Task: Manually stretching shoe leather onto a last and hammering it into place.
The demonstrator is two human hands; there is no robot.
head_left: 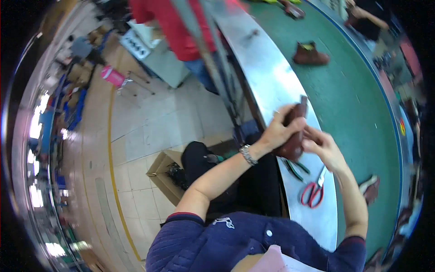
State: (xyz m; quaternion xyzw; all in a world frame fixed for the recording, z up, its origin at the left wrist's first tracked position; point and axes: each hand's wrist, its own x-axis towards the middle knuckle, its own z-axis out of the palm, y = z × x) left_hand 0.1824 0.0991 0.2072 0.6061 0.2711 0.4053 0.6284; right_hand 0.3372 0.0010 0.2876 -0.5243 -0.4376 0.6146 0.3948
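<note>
A brown leather boot is held over the metal worktop in front of me. My left hand grips it from the left, with the fingers wrapped round its upper part. On the right side, my right hand has its thumb and fingers closed on the boot's edge; the exact part pinched is hard to make out. Just below the boot lie green-handled pliers. Beside them, nearer to me, red-handled scissors rest on the metal.
The narrow metal worktop runs along a green conveyor belt. Another brown boot stands on the belt ahead, and a shoe lies to the right. A cardboard box sits by my leg. A person in red is farther up.
</note>
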